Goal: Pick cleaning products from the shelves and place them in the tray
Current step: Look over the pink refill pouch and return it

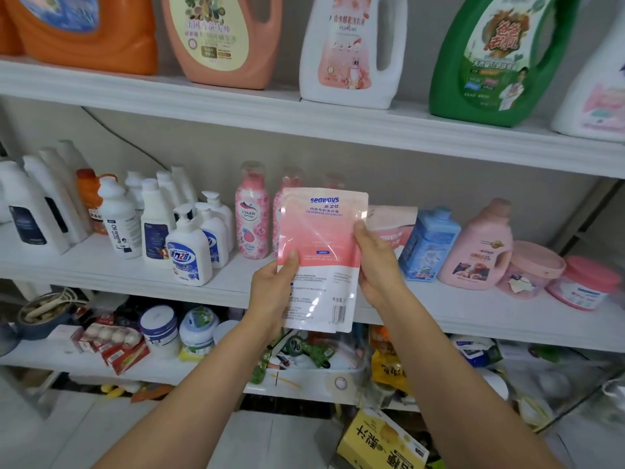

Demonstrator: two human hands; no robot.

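Note:
A flat pink and white detergent pouch (321, 245) is held upright in front of the middle shelf (135, 275). My left hand (272, 286) grips its lower left edge, thumb on the front. My right hand (375, 265) grips its right edge, thumb pressed on the front. A second pink pouch (392, 228) stands on the shelf just behind my right hand. The clear plastic tray (334, 380) sits on the lower shelf directly below the pouch, with mixed items inside it.
White pump bottles (187, 252) and pink bottles (252, 211) stand left of the pouch; a blue bottle (429, 245), a pink jug (477, 248) and pink tubs (531, 269) stand right. Large detergent jugs (351, 49) line the top shelf. A yellow box (382, 445) lies on the floor.

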